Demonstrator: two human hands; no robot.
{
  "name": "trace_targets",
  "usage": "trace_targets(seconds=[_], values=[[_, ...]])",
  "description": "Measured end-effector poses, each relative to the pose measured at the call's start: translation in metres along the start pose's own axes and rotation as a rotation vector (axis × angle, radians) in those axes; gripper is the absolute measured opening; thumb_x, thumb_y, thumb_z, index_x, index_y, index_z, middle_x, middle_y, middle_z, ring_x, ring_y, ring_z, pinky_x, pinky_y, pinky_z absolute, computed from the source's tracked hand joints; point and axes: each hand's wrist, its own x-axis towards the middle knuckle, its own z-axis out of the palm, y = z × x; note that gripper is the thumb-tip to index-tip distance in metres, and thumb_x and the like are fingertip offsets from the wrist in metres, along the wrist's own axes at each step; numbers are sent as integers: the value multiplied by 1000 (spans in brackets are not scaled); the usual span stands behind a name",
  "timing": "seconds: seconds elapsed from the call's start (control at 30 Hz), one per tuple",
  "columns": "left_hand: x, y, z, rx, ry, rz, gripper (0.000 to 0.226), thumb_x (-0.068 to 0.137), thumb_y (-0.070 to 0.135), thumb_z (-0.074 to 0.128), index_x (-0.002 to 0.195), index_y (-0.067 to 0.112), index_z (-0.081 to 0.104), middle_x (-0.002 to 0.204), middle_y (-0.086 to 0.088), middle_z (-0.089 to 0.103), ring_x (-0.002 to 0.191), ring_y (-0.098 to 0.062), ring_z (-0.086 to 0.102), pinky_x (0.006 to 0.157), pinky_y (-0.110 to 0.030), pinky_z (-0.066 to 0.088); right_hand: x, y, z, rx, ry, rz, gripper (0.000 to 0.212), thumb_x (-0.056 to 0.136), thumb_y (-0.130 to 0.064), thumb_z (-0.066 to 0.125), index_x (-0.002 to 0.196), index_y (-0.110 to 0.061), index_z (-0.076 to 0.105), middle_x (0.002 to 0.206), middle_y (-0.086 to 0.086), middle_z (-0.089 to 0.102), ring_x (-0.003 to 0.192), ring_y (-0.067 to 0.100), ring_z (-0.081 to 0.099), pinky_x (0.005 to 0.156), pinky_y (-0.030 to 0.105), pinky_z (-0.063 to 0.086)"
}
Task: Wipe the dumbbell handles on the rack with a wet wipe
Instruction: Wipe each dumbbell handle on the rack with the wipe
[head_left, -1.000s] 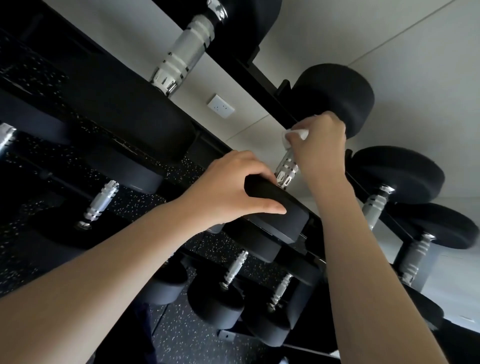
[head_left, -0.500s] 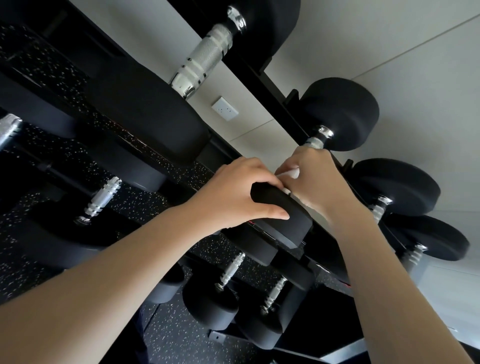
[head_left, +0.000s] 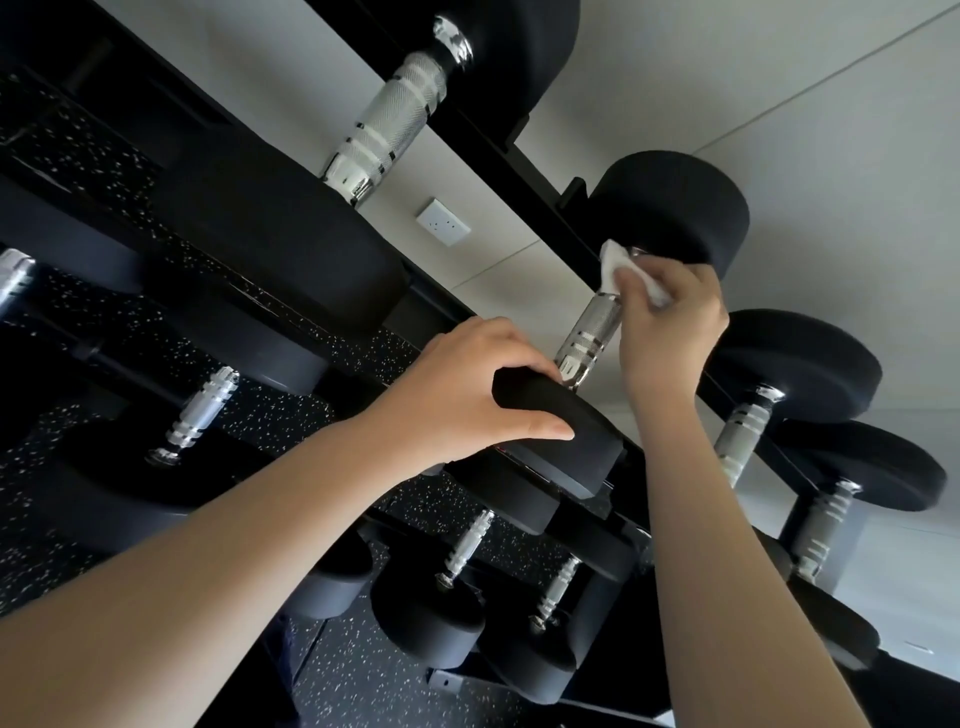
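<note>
A black dumbbell lies across the top tier of the rack (head_left: 535, 208), its knurled chrome handle (head_left: 592, 338) bare along its lower half. My right hand (head_left: 670, 322) wraps a white wet wipe (head_left: 618, 265) around the handle's far end, close to the far head (head_left: 675, 208). My left hand (head_left: 467, 389) grips the rim of the near head (head_left: 571, 436), thumb on its face. Other dumbbells with chrome handles sit to the left (head_left: 389, 119) and right (head_left: 743, 431) on the same tier.
Lower tiers hold several smaller dumbbells (head_left: 467, 545). A white wall socket (head_left: 441, 223) shows behind the rack on a pale wall. Black speckled floor (head_left: 363, 675) lies below.
My right hand slid with the wipe from the near end of the handle back up to its far end, uncovering the lower handle. My left hand kept its grip on the near head.
</note>
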Motion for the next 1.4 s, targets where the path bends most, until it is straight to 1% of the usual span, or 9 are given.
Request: trace_targets(seconds=[0.13,0.27,0.37,0.5,0.63,0.77,1.0,1.17,1.4], values=[[0,3,-1,8,-11,-11,34,70,47,76,101,36,68,100,18,56,105,2,46,98,-33,38,-12,3,-12,30,-126,47,14,82,-18,69,96,-16,72,96,1,62,84,6,56,73,3,40],[0,9,-4,59,-37,-21,36,70,47,75,103,34,68,103,18,56,106,2,46,96,-28,38,-23,5,-25,144,-100,125,13,81,-18,71,94,-16,72,94,2,67,89,8,60,81,19,48],[1,15,-7,131,-78,-41,37,71,47,74,104,33,67,104,18,56,107,2,46,95,-25,37,-31,4,-37,195,-64,162,11,82,-18,70,93,-19,72,93,0,65,87,3,58,80,14,46],[3,28,-10,253,-128,-35,40,72,50,70,107,30,66,107,16,56,109,-4,47,98,-31,37,-45,8,-57,216,-41,215,11,82,-19,70,93,-19,72,92,-1,63,82,-3,55,77,9,43],[7,46,-2,358,-173,-1,43,75,52,68,112,33,61,112,18,54,113,-3,42,102,-32,29,-58,19,-83,238,20,297,10,83,-18,70,93,-20,71,94,-1,64,87,1,57,79,12,44],[12,61,22,409,-187,63,45,74,52,68,114,33,61,112,19,53,107,1,38,95,-25,23,-68,35,-107,281,97,362,11,82,-17,70,92,-20,71,93,-4,66,87,1,58,83,17,46],[16,78,87,548,-258,233,48,79,52,64,119,26,61,115,11,54,112,-10,46,101,-36,34,-77,90,-152,380,263,504,11,83,-17,69,89,-26,69,94,-7,67,88,-1,61,78,13,47],[18,79,144,668,-269,263,55,85,55,52,133,27,48,130,12,46,121,-7,37,99,-24,23,-73,144,-175,428,266,568,14,83,-22,69,96,-19,72,98,-1,69,90,7,64,74,11,49],[11,76,203,743,-176,198,73,85,69,21,135,23,46,130,10,48,121,-9,41,100,-29,31,-64,208,-173,443,115,489,10,85,-22,67,94,-23,70,100,-2,68,94,10,61,83,25,50]])
